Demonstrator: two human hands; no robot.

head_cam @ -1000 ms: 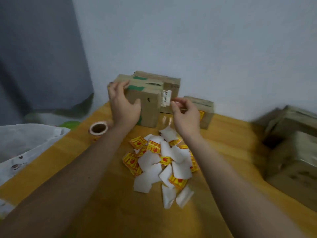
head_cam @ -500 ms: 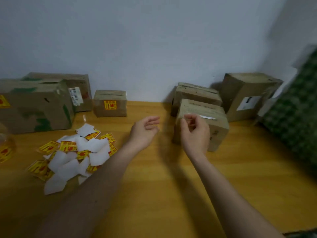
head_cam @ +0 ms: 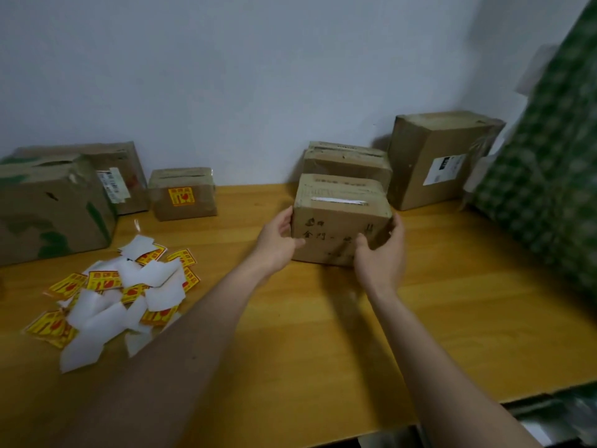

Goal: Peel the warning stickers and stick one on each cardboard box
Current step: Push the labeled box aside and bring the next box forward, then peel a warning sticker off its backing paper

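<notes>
Head view cuts off the large green-marked box (head_cam: 48,208) at the left edge, and the handwriting on the front of the small cardboard box (head_cam: 339,221) is too blurred to read. That box sits on the wooden table (head_cam: 452,302), closed, its contents unseen. Left hand (head_cam: 277,244) and right hand (head_cam: 381,253) grip its two sides, fingers curled around the corners. Warning stickers (head_cam: 119,292) lie heaped with white backings at the left, well apart; one small stickered box (head_cam: 182,194) stands against the wall. Bare tabletop runs to the near edge.
</notes>
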